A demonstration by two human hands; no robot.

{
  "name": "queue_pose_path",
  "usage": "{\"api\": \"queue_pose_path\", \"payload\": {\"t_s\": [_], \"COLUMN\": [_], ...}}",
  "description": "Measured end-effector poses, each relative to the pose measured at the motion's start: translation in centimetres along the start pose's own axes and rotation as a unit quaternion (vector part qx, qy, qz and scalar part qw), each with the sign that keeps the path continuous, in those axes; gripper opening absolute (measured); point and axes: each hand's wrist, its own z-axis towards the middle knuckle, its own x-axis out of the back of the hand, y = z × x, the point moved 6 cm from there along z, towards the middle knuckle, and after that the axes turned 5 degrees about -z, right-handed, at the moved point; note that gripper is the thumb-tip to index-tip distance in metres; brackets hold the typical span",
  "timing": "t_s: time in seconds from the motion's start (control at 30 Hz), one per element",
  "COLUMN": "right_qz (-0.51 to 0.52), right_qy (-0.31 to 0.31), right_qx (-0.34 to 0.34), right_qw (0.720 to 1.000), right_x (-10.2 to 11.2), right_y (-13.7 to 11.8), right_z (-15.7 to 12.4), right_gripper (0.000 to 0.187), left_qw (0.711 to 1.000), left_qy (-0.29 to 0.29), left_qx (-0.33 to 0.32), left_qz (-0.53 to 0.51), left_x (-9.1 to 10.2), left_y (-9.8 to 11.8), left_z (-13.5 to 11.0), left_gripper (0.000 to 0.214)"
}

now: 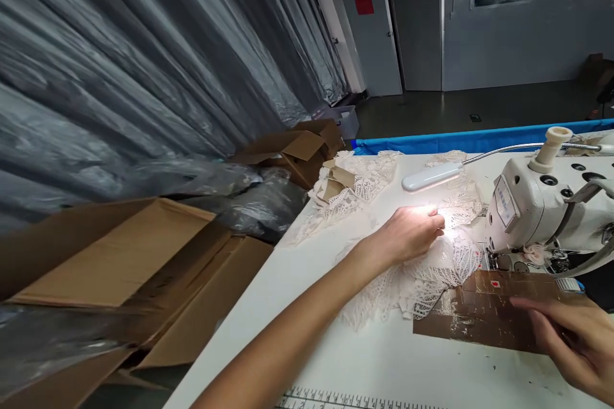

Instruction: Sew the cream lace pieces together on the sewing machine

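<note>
My left hand is closed, its fingers pinched on white lace fabric under the bright lamp. The lace spreads over the white table and reaches the needle area of the sewing machine. At the lower right, my right hand hovers over or rests on a brown taped plate in front of the machine. Its index finger is stretched out and the thumb stands apart; nothing shows between them. Some of its other fingers are hidden. A small red mark lies on the plate.
A white lamp on a bendable neck hangs over the lace. More lace with cardboard pieces lies at the far left corner. A ruler strip runs along the front edge. Open cardboard boxes stand left of the table.
</note>
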Motion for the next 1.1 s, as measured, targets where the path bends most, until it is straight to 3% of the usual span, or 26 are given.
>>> {"api": "queue_pose_path", "payload": {"t_s": [0.07, 0.17, 0.27, 0.33, 0.4, 0.5, 0.6, 0.73, 0.93, 1.1], "right_qz": [0.019, 0.018, -0.034, -0.091, -0.125, -0.101, -0.038, -0.008, -0.144, -0.23], "right_qy": [-0.038, -0.074, -0.089, -0.064, -0.03, 0.002, 0.0, -0.007, -0.045, -0.104], "right_qx": [-0.061, -0.181, -0.189, -0.164, -0.159, -0.215, -0.286, -0.295, -0.285, -0.288], "right_qw": [0.997, 0.981, 0.977, 0.98, 0.979, 0.971, 0.957, 0.956, 0.946, 0.924], "right_x": [-1.6, -4.2, -6.2, -6.7, -6.9, -6.8, -6.7, -6.7, -6.8, -7.0], "right_y": [0.3, 1.3, 1.0, 0.5, 0.3, 1.0, 2.0, 2.5, 3.0, 2.7], "right_z": [1.7, 3.3, 4.4, 5.0, 5.3, 5.2, 4.5, 4.2, 4.1, 4.4], "right_gripper": [0.024, 0.034, 0.035, 0.034, 0.035, 0.039, 0.042, 0.042, 0.031, 0.022], "left_qw": [0.995, 0.975, 0.967, 0.958, 0.945, 0.929, 0.913, 0.894, 0.836, 0.828], "left_qy": [-0.015, -0.062, -0.06, -0.04, -0.024, -0.011, -0.024, -0.025, -0.05, -0.049], "left_qx": [-0.058, -0.128, -0.145, -0.151, -0.142, -0.091, -0.066, -0.073, -0.015, 0.003], "left_qz": [-0.083, -0.168, -0.198, -0.238, -0.293, -0.359, -0.401, -0.44, -0.547, -0.558], "left_x": [0.0, -1.4, -2.3, -2.3, -2.2, -2.3, -3.1, -3.9, -5.1, -5.2], "left_y": [0.4, 0.9, 0.9, 1.0, 0.9, 0.4, 0.0, -0.3, -1.1, -1.5], "left_z": [0.5, 1.1, 1.3, 1.3, 1.3, 1.5, 1.7, 1.9, 2.0, 1.9], "left_gripper": [0.02, 0.03, 0.019, 0.011, 0.013, 0.015, 0.021, 0.03, 0.047, 0.047]}}
